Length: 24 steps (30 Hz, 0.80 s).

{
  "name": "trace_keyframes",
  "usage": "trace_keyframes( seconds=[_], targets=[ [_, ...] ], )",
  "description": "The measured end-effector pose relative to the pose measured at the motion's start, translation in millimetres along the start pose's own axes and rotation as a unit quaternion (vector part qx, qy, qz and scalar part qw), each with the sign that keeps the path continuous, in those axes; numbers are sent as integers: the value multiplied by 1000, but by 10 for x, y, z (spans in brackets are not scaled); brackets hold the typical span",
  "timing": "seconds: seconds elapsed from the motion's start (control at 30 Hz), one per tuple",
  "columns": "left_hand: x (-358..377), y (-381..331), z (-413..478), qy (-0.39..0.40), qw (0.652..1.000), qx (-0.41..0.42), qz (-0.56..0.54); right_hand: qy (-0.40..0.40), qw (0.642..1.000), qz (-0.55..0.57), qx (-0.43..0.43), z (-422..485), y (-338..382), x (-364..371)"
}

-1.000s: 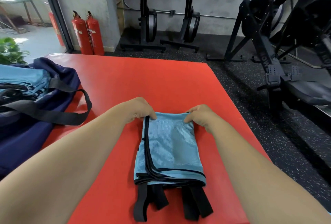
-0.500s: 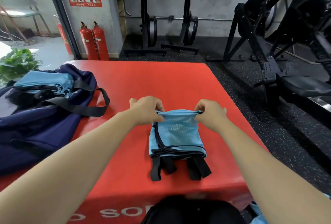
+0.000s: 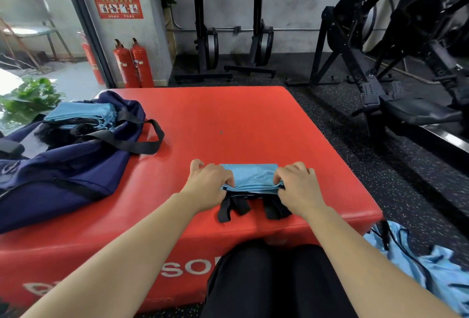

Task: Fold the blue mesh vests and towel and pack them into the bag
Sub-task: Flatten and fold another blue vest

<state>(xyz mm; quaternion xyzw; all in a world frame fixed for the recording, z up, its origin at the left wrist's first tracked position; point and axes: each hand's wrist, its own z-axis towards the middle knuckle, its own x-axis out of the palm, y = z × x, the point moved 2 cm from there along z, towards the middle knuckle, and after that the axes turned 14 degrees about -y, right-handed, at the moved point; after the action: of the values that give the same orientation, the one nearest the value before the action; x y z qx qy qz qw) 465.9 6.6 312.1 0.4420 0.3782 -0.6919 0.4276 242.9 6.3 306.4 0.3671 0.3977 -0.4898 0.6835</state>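
Observation:
A blue mesh vest [image 3: 251, 176] with black trim lies folded small near the front edge of the red padded box [image 3: 228, 124]. Its black straps stick out toward me. My left hand [image 3: 209, 183] grips the fold's left end and my right hand [image 3: 295, 183] grips its right end, fingers curled over the near edge. An open navy bag [image 3: 63, 165] sits on the box to the left, with folded blue vests [image 3: 83, 114] stacked in its opening. More loose blue mesh fabric [image 3: 418, 264] lies on the floor at the lower right.
Two red fire extinguishers [image 3: 133, 63] stand against the wall behind the box. Black gym machines [image 3: 380, 63] fill the right side and the back wall. A green plant [image 3: 28, 96] is at the far left. My dark-clothed knees [image 3: 274, 279] are against the box's front.
Both hands pulled the vest's far edge toward me and laid it over the near half, so the fold is now half as deep. The view tilted and drew back.

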Motion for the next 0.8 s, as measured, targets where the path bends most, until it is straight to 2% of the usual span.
trace_keyframes(
  seconds=[0.1,0.17,0.23,0.3,0.33,0.4,0.47,0.5,0.53,0.7,0.8],
  targets=[
    [-64,-23,-3,32,999,-10,-2,22,1000,11,6,-22,-1,-22],
    [-171,-49,51,6,999,-36,0,-31,998,39,35,5,21,-86],
    [-260,-97,164,-62,995,-76,-19,-120,988,77,60,85,75,-137],
    [-235,-175,288,-94,989,-102,-42,-158,983,84,42,203,188,-152],
    [-171,-218,329,-78,991,-101,-36,-131,989,64,15,256,254,-128],
    [43,-282,326,5,997,-82,12,-8,999,21,-26,291,347,30],
    [272,-262,205,82,993,-82,37,117,992,-9,-42,212,333,220],
    [367,-231,128,102,990,-89,34,151,987,-15,-47,148,302,301],
    [439,-208,60,108,989,-93,24,166,985,-17,-48,75,270,370],
    [556,-179,-67,74,993,-96,-14,133,990,2,-39,-96,230,521],
    [563,-179,-77,83,990,-106,-38,151,988,8,-31,-91,242,528]
  ],
)
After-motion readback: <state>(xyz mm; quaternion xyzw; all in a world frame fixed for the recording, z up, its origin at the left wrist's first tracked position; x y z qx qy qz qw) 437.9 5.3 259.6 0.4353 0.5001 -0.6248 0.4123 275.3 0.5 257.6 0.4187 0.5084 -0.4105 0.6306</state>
